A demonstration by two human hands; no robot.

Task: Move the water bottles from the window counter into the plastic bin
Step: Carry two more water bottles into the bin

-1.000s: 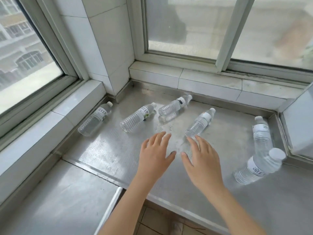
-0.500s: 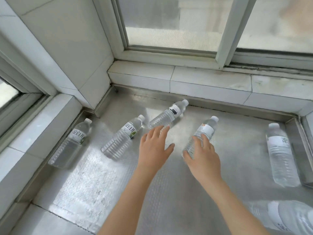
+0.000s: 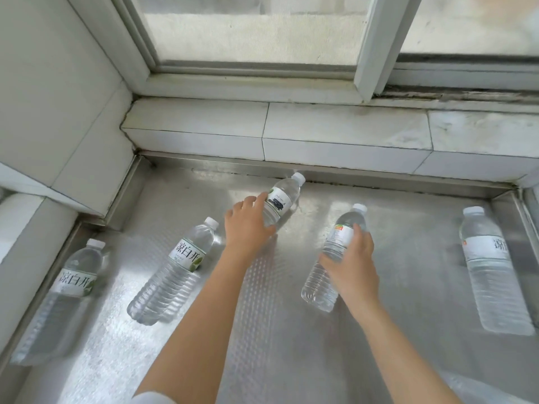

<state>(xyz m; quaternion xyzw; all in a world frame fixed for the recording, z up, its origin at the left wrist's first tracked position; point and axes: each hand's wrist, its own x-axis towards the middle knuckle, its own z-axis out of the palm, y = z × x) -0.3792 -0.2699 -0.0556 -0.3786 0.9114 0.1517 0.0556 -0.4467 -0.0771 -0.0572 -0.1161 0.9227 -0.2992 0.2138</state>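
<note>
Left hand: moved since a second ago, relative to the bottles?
Yes. The left hand went forward toward the tiled sill, from bare counter to the dark-label bottle, fingers now curled on it.

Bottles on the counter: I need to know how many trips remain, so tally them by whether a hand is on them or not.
Bottles with a hand on them: 2, the back bottle under the left hand and the middle bottle in the right hand.
Bottles lying free: 3, far-left, left-centre, right.
Total: 5 plainly in view.
</note>
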